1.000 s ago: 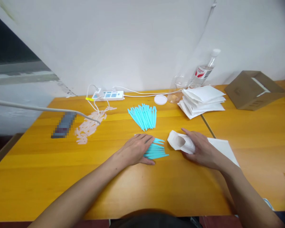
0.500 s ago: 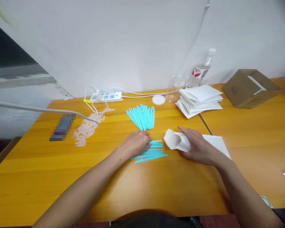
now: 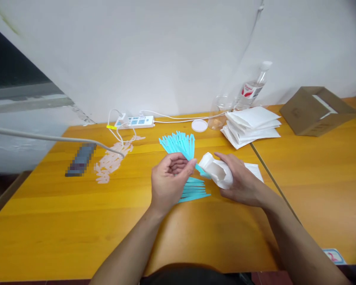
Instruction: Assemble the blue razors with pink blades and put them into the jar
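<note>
My left hand (image 3: 170, 180) pinches a blue stick (image 3: 201, 170) between thumb and fingers, its lower end close to the mouth of a white paper bag (image 3: 221, 174). Wrapped round that bag is my right hand (image 3: 240, 178), and the bag's opening faces left and up. Beyond my left hand lies a fanned pile of blue sticks (image 3: 190, 144). A second group of blue sticks (image 3: 195, 190) lies sideways on the table, partly hidden by my left hand.
Stacked white bags (image 3: 250, 122), a bottle (image 3: 250, 93), a clear jar (image 3: 221, 113) and a cardboard box (image 3: 314, 111) stand at the back right. Pink pieces (image 3: 112, 162), a blurred dark object (image 3: 80, 160) and a power strip (image 3: 139, 121) are at the left.
My left hand has lifted from the sideways sticks and turned palm up, now with a blue stick in it. The bag in my right hand has moved slightly left, its mouth tilted.
</note>
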`<state>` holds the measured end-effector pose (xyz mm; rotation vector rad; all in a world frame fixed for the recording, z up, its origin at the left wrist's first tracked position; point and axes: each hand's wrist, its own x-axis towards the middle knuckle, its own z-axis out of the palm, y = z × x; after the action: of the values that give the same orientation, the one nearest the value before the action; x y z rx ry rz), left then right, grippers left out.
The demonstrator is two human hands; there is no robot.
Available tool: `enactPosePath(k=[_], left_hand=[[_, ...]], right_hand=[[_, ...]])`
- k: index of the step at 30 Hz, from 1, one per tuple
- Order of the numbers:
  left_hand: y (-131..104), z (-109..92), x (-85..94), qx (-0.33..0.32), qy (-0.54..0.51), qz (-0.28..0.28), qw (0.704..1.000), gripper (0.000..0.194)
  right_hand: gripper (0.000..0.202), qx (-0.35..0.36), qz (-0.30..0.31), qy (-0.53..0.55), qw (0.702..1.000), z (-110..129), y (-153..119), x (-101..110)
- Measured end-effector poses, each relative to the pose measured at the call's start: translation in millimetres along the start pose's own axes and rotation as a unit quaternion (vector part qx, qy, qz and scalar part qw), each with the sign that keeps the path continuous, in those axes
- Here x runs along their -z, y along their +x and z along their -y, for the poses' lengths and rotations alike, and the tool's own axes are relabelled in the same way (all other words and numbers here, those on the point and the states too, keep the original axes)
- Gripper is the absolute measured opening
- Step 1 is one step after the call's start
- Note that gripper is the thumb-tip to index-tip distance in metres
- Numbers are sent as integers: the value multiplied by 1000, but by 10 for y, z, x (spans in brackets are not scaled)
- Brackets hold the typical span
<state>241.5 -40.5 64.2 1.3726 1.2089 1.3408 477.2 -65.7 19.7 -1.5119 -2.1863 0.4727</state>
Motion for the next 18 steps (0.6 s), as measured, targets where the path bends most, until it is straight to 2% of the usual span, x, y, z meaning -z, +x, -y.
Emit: enactPosePath(k=[5, 7, 8, 10, 12, 13, 18], left_hand=[[37, -180, 64, -119, -6, -138, 983, 28], [52, -206, 58, -148, -11, -146, 978, 35], [45, -192, 29, -158, -1, -133, 978, 38], [4, -131, -51, -184, 53, -66, 979, 39], [-48, -70, -98, -218, 126, 12, 968, 33], [-69, -53, -93, -230, 155, 34, 960, 28], [-12, -58, 161, -237, 191, 29, 952, 15]], right_hand=[[93, -5, -3, 14, 1000, 51, 14, -7], [95, -4, -8, 22, 1000, 95, 28, -4], [97, -2, -13, 27, 1000, 124, 41, -4], [99, -1, -25, 39, 999, 184, 71, -9], [100, -3, -35, 50, 998, 235, 98, -12], [100, -4, -40, 56, 998, 254, 107, -10], [97, 9, -59, 78, 995, 275, 106, 20]])
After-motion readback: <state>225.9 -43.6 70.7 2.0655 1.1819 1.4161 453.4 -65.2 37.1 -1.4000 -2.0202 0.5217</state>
